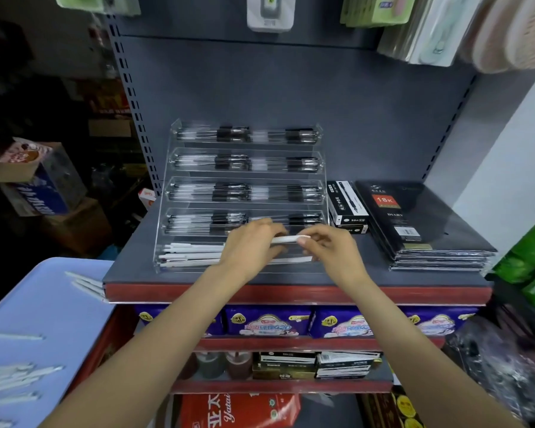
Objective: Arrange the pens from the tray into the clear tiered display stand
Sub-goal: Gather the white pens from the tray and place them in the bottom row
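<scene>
A clear tiered display stand (pixel 179 168) sits on the grey shelf. Its upper tiers hold black pens; the lowest tier holds several white pens (pixel 192 253) on its left side. Over the right half of that lowest tier, my left hand (pixel 247 248) and my right hand (pixel 331 248) both grip one white pen (pixel 288 239), held level between them. Another white pen (pixel 294 260) lies in the tier below my hands. The blue tray (pixel 44 310) at lower left carries several loose white pens (pixel 10 375).
A black pen box (pixel 346 205) and a stack of black diaries (pixel 420 223) stand right of the stand on the grey shelf (pixel 322 278). Packaged goods fill the lower shelves. Hanging packs sit above. Cardboard boxes lie at the far left.
</scene>
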Motion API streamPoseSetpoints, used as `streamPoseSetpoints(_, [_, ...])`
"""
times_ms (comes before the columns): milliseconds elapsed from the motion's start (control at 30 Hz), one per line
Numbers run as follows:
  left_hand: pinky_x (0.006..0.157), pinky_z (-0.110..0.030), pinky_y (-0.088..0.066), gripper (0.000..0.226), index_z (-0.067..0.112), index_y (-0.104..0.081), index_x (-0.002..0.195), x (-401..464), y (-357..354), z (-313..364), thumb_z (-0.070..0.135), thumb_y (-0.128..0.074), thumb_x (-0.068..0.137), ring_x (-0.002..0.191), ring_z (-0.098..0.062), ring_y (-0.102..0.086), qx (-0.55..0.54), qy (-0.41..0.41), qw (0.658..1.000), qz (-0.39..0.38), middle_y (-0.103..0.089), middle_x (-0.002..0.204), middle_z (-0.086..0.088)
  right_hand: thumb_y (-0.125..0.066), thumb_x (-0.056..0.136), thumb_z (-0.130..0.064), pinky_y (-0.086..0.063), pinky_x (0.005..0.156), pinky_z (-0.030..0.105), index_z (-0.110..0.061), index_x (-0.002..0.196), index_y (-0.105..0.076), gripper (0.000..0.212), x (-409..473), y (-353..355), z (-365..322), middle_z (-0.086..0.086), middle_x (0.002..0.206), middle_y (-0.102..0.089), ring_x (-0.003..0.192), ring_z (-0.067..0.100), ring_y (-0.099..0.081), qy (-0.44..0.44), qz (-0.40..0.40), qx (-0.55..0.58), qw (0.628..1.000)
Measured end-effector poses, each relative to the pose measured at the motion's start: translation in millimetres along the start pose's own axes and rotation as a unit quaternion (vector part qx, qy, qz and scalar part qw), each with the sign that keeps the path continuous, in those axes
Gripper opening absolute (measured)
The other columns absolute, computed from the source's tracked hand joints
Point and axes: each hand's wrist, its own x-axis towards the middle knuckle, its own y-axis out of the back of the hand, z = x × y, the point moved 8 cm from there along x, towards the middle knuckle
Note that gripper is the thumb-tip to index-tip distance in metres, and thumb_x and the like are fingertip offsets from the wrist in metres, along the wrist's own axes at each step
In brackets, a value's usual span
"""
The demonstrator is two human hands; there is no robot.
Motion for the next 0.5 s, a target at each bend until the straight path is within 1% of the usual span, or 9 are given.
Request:
streamPoseSetpoints(67, [0.088,-0.029,-0.045,0.029,0.022,-0.058,0.115,-3,0,-8,0.031,-0.062,0.088,0.105,-0.014,-0.056,-0.122,0.000,0.992,-0.010,-0.060,0.111,0.005,-0.067,0.085,-0.011,-0.047,0.059,0.010,-0.014,0.089,-0.070,0.007,2,9,7,-0.008,0.070,-0.065,0.056,-0.005,-0.061,-0.017,0.025,0.013,0.999])
streamPoseSetpoints(100, [0.090,-0.026,-0.043,0.025,0.019,-0.059,0.112,-5,1,-13,0.027,-0.062,0.088,0.105,-0.014,-0.056,-0.165,0.000,0.986,-0.012,-0.061,0.110,0.003,-0.068,0.084,-0.011,-0.047,0.060,0.011,-0.015,0.090,-0.070,0.007,1,14,11,-0.009,0.071,-0.064,0.057,-0.006,-0.060,-0.024,0.035,0.010,0.999])
streamPoseSetpoints(133, [0.091,-0.025,-0.042,0.020,0.016,-0.061,0.108,-7,1,-18,0.022,-0.061,0.089,0.106,-0.014,-0.057,-0.181,0.000,0.983,-0.013,-0.062,0.109,0.002,-0.068,0.084,-0.013,-0.046,0.061,0.010,-0.017,0.088,-0.070,0.006,1,18,12,-0.010,0.072,-0.064,0.058,-0.006,-0.060,-0.024,0.039,-0.005,0.999])
streamPoseSetpoints(200, [0.093,-0.028,-0.044,0.012,0.013,-0.065,0.099,-9,-1,-26,0.019,-0.061,0.089,0.103,-0.016,-0.058,-0.171,0.003,0.985,-0.013,-0.064,0.105,0.000,-0.070,0.083,-0.015,-0.043,0.065,0.004,-0.021,0.086,-0.069,0.007,-1,21,14,-0.010,0.082,-0.063,0.066,-0.004,-0.057,-0.015,0.043,-0.055,0.997])
streamPoseSetpoints(233, [0.093,-0.032,-0.046,0.011,0.013,-0.067,0.097,-9,-4,-29,0.018,-0.061,0.089,0.100,-0.016,-0.059,-0.160,0.008,0.987,-0.015,-0.066,0.103,0.000,-0.070,0.082,-0.015,-0.041,0.067,0.001,-0.021,0.090,-0.068,0.009,-1,23,14,-0.006,0.089,-0.060,0.071,-0.002,-0.056,-0.012,0.051,-0.076,0.996])
streamPoseSetpoints(267, [0.092,-0.034,-0.047,0.012,0.013,-0.068,0.097,-8,-6,-29,0.019,-0.062,0.088,0.098,-0.016,-0.060,-0.146,0.014,0.989,-0.018,-0.067,0.103,-0.001,-0.071,0.082,-0.016,-0.040,0.068,0.002,-0.019,0.097,-0.068,0.016,-1,25,16,-0.003,0.095,-0.058,0.075,0.001,-0.054,-0.014,0.064,-0.090,0.994])
streamPoseSetpoints(367, [0.088,-0.037,-0.050,0.016,0.017,-0.069,0.102,-3,-16,-27,0.022,-0.063,0.088,0.099,-0.021,-0.063,-0.070,0.037,0.996,-0.051,-0.069,0.103,-0.004,-0.069,0.083,-0.015,-0.038,0.078,0.018,-0.018,0.117,-0.059,0.035,0,31,26,0.003,0.108,-0.051,0.089,0.012,-0.053,-0.048,0.094,-0.103,0.989])
streamPoseSetpoints(433, [0.083,-0.036,-0.051,0.019,0.019,-0.069,0.106,1,-21,-22,0.023,-0.060,0.090,0.098,-0.026,-0.062,-0.013,0.042,0.996,-0.079,-0.068,0.103,-0.007,-0.068,0.084,-0.011,-0.038,0.079,0.022,-0.015,0.124,-0.050,0.044,1,32,34,0.004,0.109,-0.051,0.092,0.014,-0.055,-0.077,0.090,-0.080,0.990])
streamPoseSetpoints(500, [0.080,-0.035,-0.049,0.020,0.019,-0.068,0.107,6,-23,-16,0.024,-0.059,0.091,0.098,-0.029,-0.062,0.029,0.038,0.995,-0.093,-0.068,0.105,-0.009,-0.066,0.086,-0.008,-0.041,0.078,0.023,-0.012,0.126,-0.046,0.045,0,32,39,0.003,0.102,-0.055,0.092,0.016,-0.058,-0.099,0.081,-0.053,0.990])
